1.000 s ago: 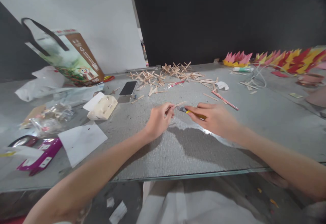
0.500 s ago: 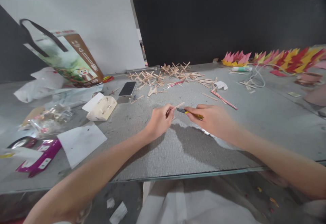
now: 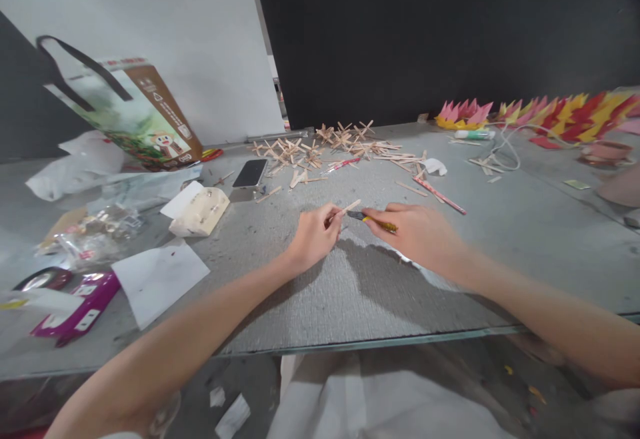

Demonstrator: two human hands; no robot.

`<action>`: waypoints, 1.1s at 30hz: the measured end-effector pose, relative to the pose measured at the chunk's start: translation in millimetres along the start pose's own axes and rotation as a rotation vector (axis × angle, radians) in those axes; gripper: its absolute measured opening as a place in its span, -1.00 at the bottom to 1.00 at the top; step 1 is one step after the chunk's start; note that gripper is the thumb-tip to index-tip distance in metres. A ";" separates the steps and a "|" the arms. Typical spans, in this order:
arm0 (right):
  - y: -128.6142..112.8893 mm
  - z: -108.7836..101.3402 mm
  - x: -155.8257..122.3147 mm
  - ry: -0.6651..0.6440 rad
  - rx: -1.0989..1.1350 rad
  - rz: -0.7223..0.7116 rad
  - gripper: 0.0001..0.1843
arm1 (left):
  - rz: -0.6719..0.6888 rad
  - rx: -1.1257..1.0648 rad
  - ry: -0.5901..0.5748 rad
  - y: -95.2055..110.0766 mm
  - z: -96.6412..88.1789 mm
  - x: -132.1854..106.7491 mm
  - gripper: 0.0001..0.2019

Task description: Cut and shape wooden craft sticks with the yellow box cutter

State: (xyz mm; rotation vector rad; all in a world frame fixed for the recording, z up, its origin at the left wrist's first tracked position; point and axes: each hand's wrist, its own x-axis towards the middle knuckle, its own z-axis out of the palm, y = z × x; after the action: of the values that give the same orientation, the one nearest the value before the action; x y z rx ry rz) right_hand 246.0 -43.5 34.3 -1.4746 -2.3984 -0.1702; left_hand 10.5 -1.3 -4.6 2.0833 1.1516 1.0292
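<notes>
Over the middle of the grey table [image 3: 280,306], my left hand [image 3: 319,231] pinches a thin wooden stick [image 3: 353,206] whose free end points up and to the right. My right hand [image 3: 417,232] is closed on a utility knife [image 3: 383,224] with a yellow handle. Its dark blade lies close beside the stick; whether they touch I cannot tell. Beyond the hands is a pile of wooden sticks [image 3: 300,152], many joined into star shapes. Something white, partly hidden, lies under my right hand.
A phone [image 3: 251,174], a cream box [image 3: 201,211], white paper [image 3: 161,282] and a purple tape dispenser [image 3: 83,309] lie to the left, before a paper bag [image 3: 150,116]. Rightward are a red patterned pencil [image 3: 440,195], a glue stick [image 3: 474,134] and coloured paper crowns [image 3: 464,114].
Both hands stay in nearly the same place, still holding the stick and the utility knife. The stick and blade have shifted only very slightly.
</notes>
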 end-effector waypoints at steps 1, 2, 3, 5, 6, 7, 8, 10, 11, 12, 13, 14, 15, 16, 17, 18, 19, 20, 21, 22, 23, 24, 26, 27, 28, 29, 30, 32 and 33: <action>-0.4 0.3 -0.4 0.001 -0.008 -0.001 -0.61 | -0.015 -0.029 -0.001 0.0 0.1 0.1 -0.72; -0.8 0.7 -0.9 0.004 -0.015 -0.003 -0.61 | -0.026 -0.052 0.000 0.0 0.3 0.4 -0.72; -1.2 1.1 -1.4 0.008 -0.022 -0.005 -0.61 | -0.035 -0.070 0.003 0.1 0.5 0.6 -0.72; -2.3 1.7 -2.6 0.022 -0.036 -0.003 -0.60 | -0.051 -0.095 0.012 0.5 0.9 1.3 -0.73; -3.0 1.8 -3.1 0.027 -0.042 -0.001 -0.60 | -0.058 -0.104 0.015 0.8 1.2 1.6 -0.73; -3.8 1.7 -3.4 0.030 -0.047 0.004 -0.60 | -0.065 -0.114 0.017 1.3 1.6 1.9 -0.73; -4.8 1.4 -3.7 0.030 -0.051 0.007 -0.59 | -0.072 -0.128 0.018 1.9 1.9 2.1 -0.73; -6.9 0.3 -3.9 0.023 -0.052 0.016 -0.59 | -0.093 -0.173 0.019 3.6 2.5 2.3 -0.73; -7.9 -0.3 -3.9 0.019 -0.053 0.021 -0.58 | -0.106 -0.201 0.016 4.6 2.7 2.2 -0.73; -8.7 -0.8 -4.0 0.015 -0.053 0.025 -0.58 | -0.121 -0.231 0.013 5.7 2.9 2.1 -0.73; -9.2 -1.1 -4.2 0.014 -0.053 0.028 -0.58 | -0.135 -0.257 0.009 6.7 3.1 2.0 -0.74; -9.6 -1.1 -4.5 0.014 -0.053 0.029 -0.58 | -0.147 -0.277 0.005 7.8 3.2 1.9 -0.74; -9.7 -0.9 -4.8 0.016 -0.053 0.029 -0.58 | -0.157 -0.294 0.000 8.7 3.3 1.9 -0.74; -9.7 -0.6 -5.2 0.020 -0.053 0.027 -0.58 | -0.166 -0.307 -0.004 9.5 3.4 2.0 -0.75; -9.7 -0.2 -5.6 0.024 -0.053 0.025 -0.58 | -0.175 -0.318 -0.007 10.2 3.5 2.2 -0.76; -9.9 0.1 -5.9 0.027 -0.053 0.023 -0.58 | -0.185 -0.331 -0.010 10.7 3.7 2.5 -0.77; -10.3 0.2 -6.1 0.025 -0.055 0.024 -0.57 | -0.197 -0.346 -0.012 11.0 3.9 2.8 -0.78; -10.9 0.2 -6.2 0.022 -0.056 0.026 -0.57 | -0.208 -0.364 -0.013 11.1 4.2 3.2 -0.78; -11.7 0.0 -6.2 0.020 -0.058 0.031 -0.57 | -0.217 -0.384 -0.013 11.2 4.5 3.6 -0.79; -12.6 -0.3 -6.1 0.016 -0.058 0.035 -0.57 | -0.225 -0.405 -0.012 11.2 4.9 3.9 -0.79; -13.4 -0.6 -5.9 0.012 -0.060 0.040 -0.57 | -0.232 -0.425 -0.011 11.2 5.2 4.1 -0.79; -14.2 -0.9 -5.8 0.011 -0.062 0.043 -0.57 | -0.239 -0.445 -0.013 11.2 5.5 4.2 -0.80; -15.2 -1.2 -5.8 0.011 -0.072 0.049 -0.58 | -0.258 -0.484 -0.020 11.7 6.0 4.2 -0.80; -15.5 -1.3 -5.9 0.011 -0.079 0.054 -0.57 | -0.272 -0.507 -0.020 12.0 6.2 4.1 -0.81; -15.7 -1.2 -6.1 0.010 -0.087 0.056 -0.57 | -0.289 -0.532 -0.024 12.5 6.3 4.1 -0.81; -15.9 -1.1 -6.3 0.008 -0.096 0.057 -0.57 | -0.310 -0.562 -0.027 13.1 6.3 4.0 -0.81; -16.2 -0.9 -6.5 0.007 -0.106 0.057 -0.57 | -0.333 -0.594 -0.032 13.7 6.3 3.8 -0.81; -17.1 -0.4 -7.0 0.004 -0.129 0.059 -0.57 | -0.378 -0.657 -0.040 14.7 6.0 3.6 -0.83; -17.7 -0.1 -7.3 0.004 -0.138 0.060 -0.57 | -0.395 -0.684 -0.043 15.1 5.9 3.5 -0.83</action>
State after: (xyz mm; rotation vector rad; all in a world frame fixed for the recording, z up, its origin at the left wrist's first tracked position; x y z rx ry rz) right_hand 233.4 -57.8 33.1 -1.6019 -2.3782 -0.3304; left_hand 23.5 -6.1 4.5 1.2781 0.9550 0.9937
